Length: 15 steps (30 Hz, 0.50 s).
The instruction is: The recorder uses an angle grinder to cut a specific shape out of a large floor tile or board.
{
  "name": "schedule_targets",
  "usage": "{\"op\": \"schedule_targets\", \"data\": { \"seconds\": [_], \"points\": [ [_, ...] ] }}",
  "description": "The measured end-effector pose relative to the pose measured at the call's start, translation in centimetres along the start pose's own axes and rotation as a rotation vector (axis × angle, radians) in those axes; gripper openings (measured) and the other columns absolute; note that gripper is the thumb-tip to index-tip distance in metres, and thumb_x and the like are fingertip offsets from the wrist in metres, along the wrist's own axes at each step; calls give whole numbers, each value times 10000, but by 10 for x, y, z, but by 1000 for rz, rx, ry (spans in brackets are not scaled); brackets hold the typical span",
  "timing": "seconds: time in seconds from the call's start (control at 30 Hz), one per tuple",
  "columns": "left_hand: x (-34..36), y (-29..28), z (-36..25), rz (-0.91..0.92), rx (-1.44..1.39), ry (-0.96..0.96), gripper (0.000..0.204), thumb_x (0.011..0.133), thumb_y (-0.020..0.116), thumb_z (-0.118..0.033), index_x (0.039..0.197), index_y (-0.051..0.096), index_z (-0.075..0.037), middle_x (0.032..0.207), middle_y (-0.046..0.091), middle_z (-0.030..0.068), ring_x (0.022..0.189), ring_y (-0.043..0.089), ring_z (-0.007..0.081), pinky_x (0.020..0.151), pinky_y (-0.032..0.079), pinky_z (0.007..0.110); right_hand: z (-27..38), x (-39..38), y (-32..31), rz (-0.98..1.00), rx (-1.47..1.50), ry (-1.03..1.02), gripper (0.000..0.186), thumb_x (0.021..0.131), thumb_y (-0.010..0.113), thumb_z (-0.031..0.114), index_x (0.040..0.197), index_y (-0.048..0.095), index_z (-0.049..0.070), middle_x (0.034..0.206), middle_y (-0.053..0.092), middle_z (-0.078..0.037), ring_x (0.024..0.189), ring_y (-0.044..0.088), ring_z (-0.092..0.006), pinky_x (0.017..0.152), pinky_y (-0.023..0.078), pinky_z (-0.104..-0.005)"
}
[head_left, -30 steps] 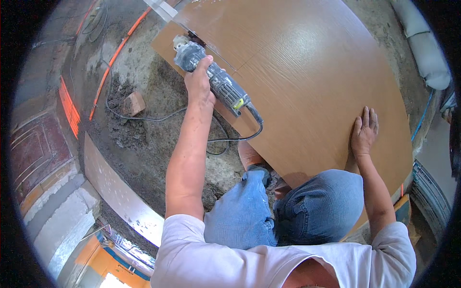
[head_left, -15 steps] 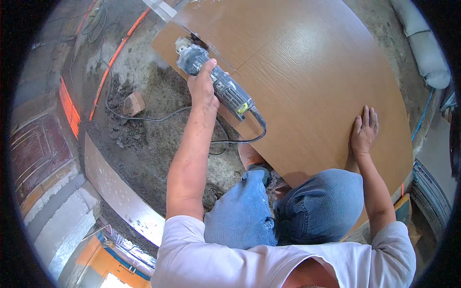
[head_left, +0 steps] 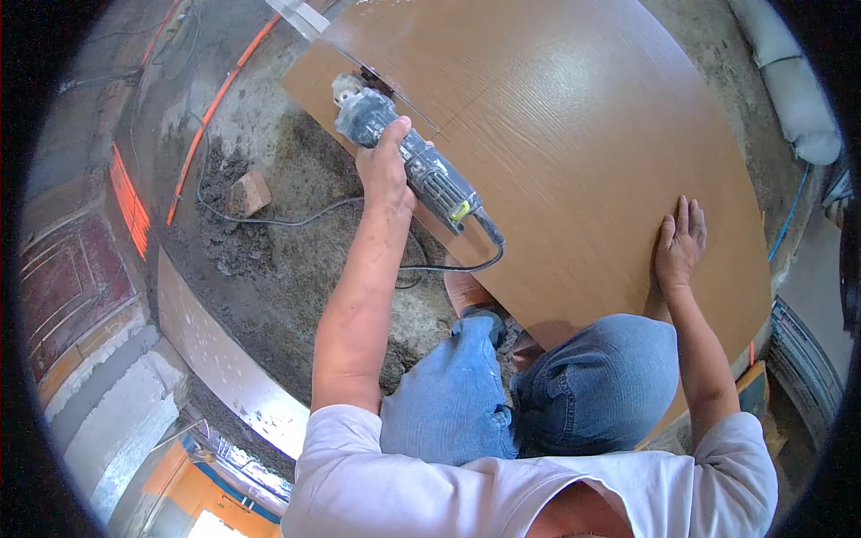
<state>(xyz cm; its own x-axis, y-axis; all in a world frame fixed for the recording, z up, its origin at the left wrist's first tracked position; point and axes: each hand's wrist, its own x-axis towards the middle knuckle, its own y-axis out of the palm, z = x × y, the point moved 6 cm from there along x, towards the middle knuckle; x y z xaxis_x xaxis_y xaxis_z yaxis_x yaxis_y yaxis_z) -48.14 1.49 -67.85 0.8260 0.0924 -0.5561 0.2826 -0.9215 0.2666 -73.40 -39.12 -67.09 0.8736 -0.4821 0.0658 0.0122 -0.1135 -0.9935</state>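
My left hand [head_left: 386, 172] is wrapped round the body of a dusty grey angle grinder [head_left: 438, 179]. The grinder's head lies over the left part of a large, shiny brown wood-patterned panel [head_left: 574, 179], its disc at a straight dark cut line [head_left: 414, 106]. My fingers hide part of the casing, and little of the disc shows. From the grinder's back end a black cord [head_left: 489, 262] loops down and away to the left. On the panel's right side my right hand [head_left: 682, 249] rests flat, fingers stretched out, holding nothing.
Left of the panel, rough grey ground holds a brick piece [head_left: 249, 194] beside loose mortar. An orange hose [head_left: 208, 117] runs farther left, near a pale speckled strip [head_left: 215, 350]. White filled sacks [head_left: 798, 108] lie at the far right. My knees [head_left: 596, 381] are at the panel's near edge.
The grinder and my left hand have shifted slightly to the right and toward me along the cut line. My right hand stays in place on the panel.
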Motion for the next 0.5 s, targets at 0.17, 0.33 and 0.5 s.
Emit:
{"op": "schedule_targets", "data": {
  "seconds": [0.17, 0.33, 0.5],
  "points": [
    [3, -1, -1, 7, 5, -12, 245, 767, 680, -144, 927, 562, -1, 785, 591, 95, 649, 619, 225, 637, 564, 375, -1, -2, 2, -8, 9, 1, 479, 939, 425, 328, 1373, 417, 124, 1416, 381, -135, 1323, 323, -302, 1090, 223, -425],
    [-5, 0, 3, -4, -9, -31, 238, 763, 687, -136, 912, 551, -8, 788, 583, 91, 651, 614, 220, 633, 564, 381, -1, -1, 2, -6, -13, -7, 480, 938, 424, 332, 1371, 420, 126, 1418, 380, -135, 1322, 326, -301, 1090, 227, -421],
    [-11, 4, 6, 9, -24, -4, 254, 758, 692, -129, 924, 540, -10, 791, 571, 88, 644, 609, 223, 622, 564, 379, -3, 0, 4, -9, -28, -4, 479, 935, 428, 329, 1369, 421, 127, 1412, 388, -136, 1319, 329, -302, 1089, 231, -420]
  ]
}}
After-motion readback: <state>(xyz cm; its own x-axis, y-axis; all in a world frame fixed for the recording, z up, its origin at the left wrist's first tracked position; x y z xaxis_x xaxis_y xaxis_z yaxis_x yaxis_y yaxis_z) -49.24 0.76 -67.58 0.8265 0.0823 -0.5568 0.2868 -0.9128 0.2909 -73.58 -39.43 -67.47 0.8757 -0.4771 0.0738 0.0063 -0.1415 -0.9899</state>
